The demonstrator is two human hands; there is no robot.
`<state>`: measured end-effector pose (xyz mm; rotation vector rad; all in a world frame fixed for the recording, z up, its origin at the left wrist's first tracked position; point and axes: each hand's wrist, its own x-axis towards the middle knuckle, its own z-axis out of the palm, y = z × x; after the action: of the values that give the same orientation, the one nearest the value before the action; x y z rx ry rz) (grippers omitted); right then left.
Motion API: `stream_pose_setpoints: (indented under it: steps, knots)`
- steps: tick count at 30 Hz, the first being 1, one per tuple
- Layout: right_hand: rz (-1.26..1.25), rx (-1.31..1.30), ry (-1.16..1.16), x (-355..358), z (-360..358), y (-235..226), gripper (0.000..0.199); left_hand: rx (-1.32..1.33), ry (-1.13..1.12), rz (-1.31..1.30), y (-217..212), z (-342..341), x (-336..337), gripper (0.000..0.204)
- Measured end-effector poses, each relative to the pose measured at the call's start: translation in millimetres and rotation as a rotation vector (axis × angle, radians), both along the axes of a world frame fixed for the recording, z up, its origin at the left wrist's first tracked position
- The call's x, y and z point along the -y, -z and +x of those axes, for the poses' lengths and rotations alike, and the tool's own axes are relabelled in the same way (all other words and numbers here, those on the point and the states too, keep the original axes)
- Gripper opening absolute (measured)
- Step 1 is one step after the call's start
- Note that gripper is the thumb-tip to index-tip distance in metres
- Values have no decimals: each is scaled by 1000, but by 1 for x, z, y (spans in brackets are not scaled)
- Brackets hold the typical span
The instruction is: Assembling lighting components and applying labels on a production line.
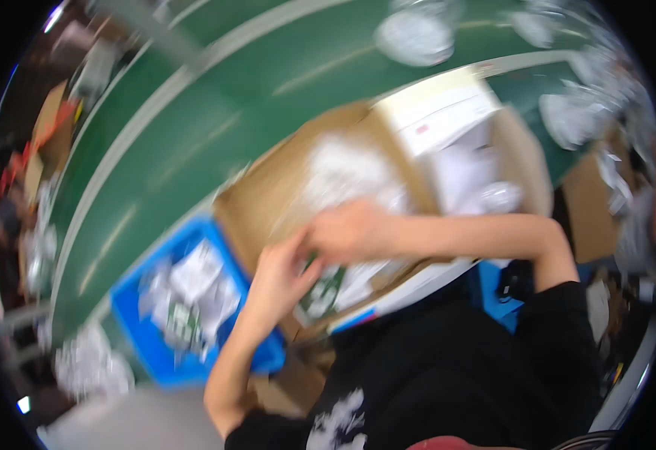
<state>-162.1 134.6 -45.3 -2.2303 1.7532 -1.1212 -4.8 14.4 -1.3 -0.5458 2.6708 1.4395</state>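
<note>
Packet in green and white [322, 295] is seen at the near edge of an open cardboard box [257, 206], just below the fingers of both hands. From the left hand [279, 279] it lies toward 4 o'clock, with the thumb just beside or touching it; from the right hand [349, 231] it lies toward 6 to 7 o'clock. The left hand is the nearer. Its long axis appears to be slanted from 1 o'clock to 7 o'clock, though its upper end is covered by the hands.

Both hands are brought together with fingers curled and fingertips meeting; whether anything is pinched between them cannot be told, since the right fingers are blurred and the left ones partly overlapped. A small patch of green is glimpsed between them, but whether it belongs to the packet cannot be made out.

Clear plastic wrapping [354, 172] is spread toward 12 o'clock of the right hand, its contents washed out by glare. At 1 to 2 o'clock a white carton [440, 109] is placed. Toward 8 o'clock of the left hand a blue bin [134, 330] is filled with bagged items [197, 274], their kinds indistinct.
</note>
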Motion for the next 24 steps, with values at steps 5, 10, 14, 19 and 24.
stream_pose_setpoints:
  steps: [5,10,14,19,24]
  knots:
    - [-91,80,-81,7,17,18,11,-27,-105,117,21,23,1,31]
    - [-134,250,-86,10,19,24,9,-9,-53,451,44,39,32,47]
    - [-105,366,26,12,5,26,6,-31,-218,516,41,20,34,41]
    - [-41,340,-132,15,4,15,17,-102,-228,496,74,31,63,26]
    - [-162,334,-89,11,-1,12,6,-194,-289,476,65,19,46,11]
